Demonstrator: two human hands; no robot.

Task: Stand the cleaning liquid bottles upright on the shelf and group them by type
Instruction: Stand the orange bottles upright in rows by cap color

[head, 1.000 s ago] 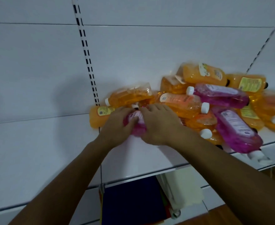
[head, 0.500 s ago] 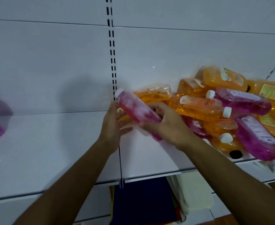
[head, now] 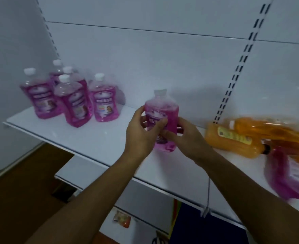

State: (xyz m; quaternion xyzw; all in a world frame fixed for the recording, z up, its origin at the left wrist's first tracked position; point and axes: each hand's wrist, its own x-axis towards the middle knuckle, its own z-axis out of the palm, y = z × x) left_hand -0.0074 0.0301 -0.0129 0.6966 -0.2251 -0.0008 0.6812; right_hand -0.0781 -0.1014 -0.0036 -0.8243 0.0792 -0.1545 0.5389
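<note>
- Hands – left hand (head: 139, 136) and right hand (head: 187, 138) are gripping an upright pink bottle (head: 162, 120), fingers curling round it.
- Shelf (head: 95, 138) is carrying five standing pink bottles (head: 71, 99).

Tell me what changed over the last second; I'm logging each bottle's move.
Both hands, left and right, lifted the pink plastic bottle out of the pile, turned it upright and carried it left toward the standing pink bottles. The lying orange bottles stayed put.
</note>
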